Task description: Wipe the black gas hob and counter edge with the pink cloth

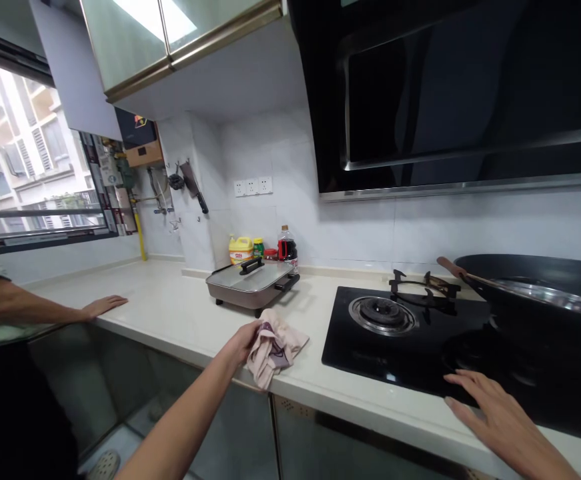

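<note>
A crumpled pale pink cloth [279, 347] with dark purple print lies at the counter's front edge, one corner hanging over. My left hand [248, 339] is closed round its left side; some fingers are hidden by the folds. Over the front edge of the black gas stove [370, 363] hovers my right hand [487, 410], fingers stretched and thumb apart, with nothing in it. Whether its fingertips touch the glass I cannot tell. Just behind the cloth stands a lidded electric pan [243, 293]. The left burner [383, 313] is bare, its black pan support [425, 293] set behind it.
A large wok [535, 280] with a wooden-handled utensil occupies the stove's right. Bottles and jars, including a dark sauce bottle [287, 248], stand by the wall. Another person's hand [104, 307] rests on the counter at left. A cleaver [193, 187] hangs above; the range hood [450, 100] overhangs the stove.
</note>
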`<state>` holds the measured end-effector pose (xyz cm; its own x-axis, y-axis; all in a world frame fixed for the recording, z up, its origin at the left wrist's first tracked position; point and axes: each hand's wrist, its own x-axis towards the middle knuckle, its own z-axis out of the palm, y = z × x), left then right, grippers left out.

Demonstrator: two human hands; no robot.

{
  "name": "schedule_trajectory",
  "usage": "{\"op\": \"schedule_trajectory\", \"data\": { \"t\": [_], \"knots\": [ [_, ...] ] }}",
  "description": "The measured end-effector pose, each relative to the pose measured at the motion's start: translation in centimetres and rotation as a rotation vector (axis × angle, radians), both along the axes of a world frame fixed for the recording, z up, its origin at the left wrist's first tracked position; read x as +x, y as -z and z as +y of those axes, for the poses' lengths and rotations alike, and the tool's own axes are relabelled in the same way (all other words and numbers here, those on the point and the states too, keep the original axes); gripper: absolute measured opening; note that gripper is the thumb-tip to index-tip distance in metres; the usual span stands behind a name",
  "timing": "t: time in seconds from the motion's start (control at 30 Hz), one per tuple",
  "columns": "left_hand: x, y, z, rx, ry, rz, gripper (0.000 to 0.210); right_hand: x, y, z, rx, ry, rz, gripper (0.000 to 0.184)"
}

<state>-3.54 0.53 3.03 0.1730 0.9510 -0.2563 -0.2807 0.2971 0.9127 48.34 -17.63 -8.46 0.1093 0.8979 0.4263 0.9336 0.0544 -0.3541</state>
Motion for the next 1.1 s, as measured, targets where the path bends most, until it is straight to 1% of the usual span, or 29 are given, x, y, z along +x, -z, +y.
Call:
{"op": "schedule_trajectory", "data": {
  "t": [0.07, 0.13, 0.2, 0.27, 0.3, 0.37, 0.4, 0.47, 0.53, 0.57, 0.6, 0.67, 0.7, 0.77, 0.8, 0.83, 0.9, 0.97, 1.03, 1.07, 1.1],
  "knots": [
    [-1.7, -0.5, 0.3, 0.074, -0.067, 0.19, 0.007, 0.0, 0.1, 0.0, 0.013, -0.003, -0.014, 0.062],
    [-3.5, -1.3, 0.5, 0.164, -0.16, 0.378, 0.014, 0.1, 0.2, 0.0, 0.018, 0.0, -0.021, 0.062],
    [-4.9, -2.2, 0.4, 0.26, -0.249, 0.551, 0.016, 0.2, 0.4, 0.0, 0.021, 0.0, -0.022, 0.062],
    [-5.4, -3.0, 0.0, 0.376, -0.294, 0.694, 0.014, 0.3, 0.6, 0.1, 0.023, -0.001, -0.016, 0.062],
    [-5.1, -3.3, -0.3, 0.445, -0.295, 0.749, 0.015, 0.3, 0.7, 0.2, 0.023, 0.001, -0.011, 0.064],
    [-3.8, -3.4, -1.0, 0.58, -0.263, 0.813, 0.021, 0.4, 0.8, 0.3, 0.022, 0.009, -0.002, 0.067],
    [-2.8, -3.3, -1.4, 0.646, -0.224, 0.841, 0.024, 0.4, 0.7, 0.3, 0.021, 0.012, 0.0, 0.068],
    [-0.9, -2.7, -2.0, 0.764, -0.088, 0.999, 0.028, 0.3, 0.5, 0.2, 0.019, 0.01, -0.004, 0.067],
    [0.4, -1.9, -2.5, 0.823, 0.053, 1.22, 0.025, 0.1, 0.2, 0.0, 0.02, 0.007, -0.014, 0.065],
    [0.7, -1.5, -2.6, 0.823, 0.098, 1.315, 0.026, 0.0, 0.0, -0.1, 0.021, 0.007, -0.017, 0.064],
    [0.7, -1.2, -2.8, 0.804, 0.114, 1.38, 0.03, -0.1, -0.1, -0.1, 0.022, 0.007, -0.017, 0.064],
    [0.0, -0.7, -2.9, 0.747, 0.089, 1.413, 0.035, -0.2, -0.1, -0.2, 0.021, 0.008, -0.012, 0.064],
    [-0.5, -0.5, -2.9, 0.727, 0.078, 1.428, 0.034, -0.2, 0.0, -0.2, 0.019, 0.009, -0.008, 0.064],
    [-1.4, -0.5, -3.0, 0.702, 0.066, 1.444, 0.022, -0.2, 0.1, -0.3, 0.014, 0.01, -0.001, 0.065],
    [-1.8, -0.6, -2.9, 0.696, 0.066, 1.448, 0.019, -0.2, 0.2, -0.3, 0.011, 0.011, 0.001, 0.065],
    [-2.0, -0.7, -2.9, 0.697, 0.073, 1.462, 0.025, -0.1, 0.2, -0.3, 0.009, 0.013, 0.002, 0.065],
    [-2.0, -0.9, -2.6, 0.727, 0.115, 1.519, 0.047, -0.1, 0.4, -0.4, 0.008, 0.018, 0.003, 0.065],
    [-1.6, -0.9, -2.1, 0.735, 0.234, 1.548, 0.065, -0.1, 0.4, -0.3, 0.012, 0.027, 0.004, 0.067],
    [-0.8, -0.4, -1.4, 0.674, 0.356, 1.511, 0.081, -0.1, 0.6, -0.2, 0.022, 0.039, 0.004, 0.07],
    [-0.3, 0.0, -0.9, 0.621, 0.377, 1.491, 0.087, 0.0, 0.8, -0.2, 0.025, 0.043, 0.002, 0.07],
    [0.3, 0.4, -0.4, 0.573, 0.37, 1.485, 0.089, 0.1, 1.0, -0.2, 0.027, 0.046, -0.004, 0.07]
  ]
}}
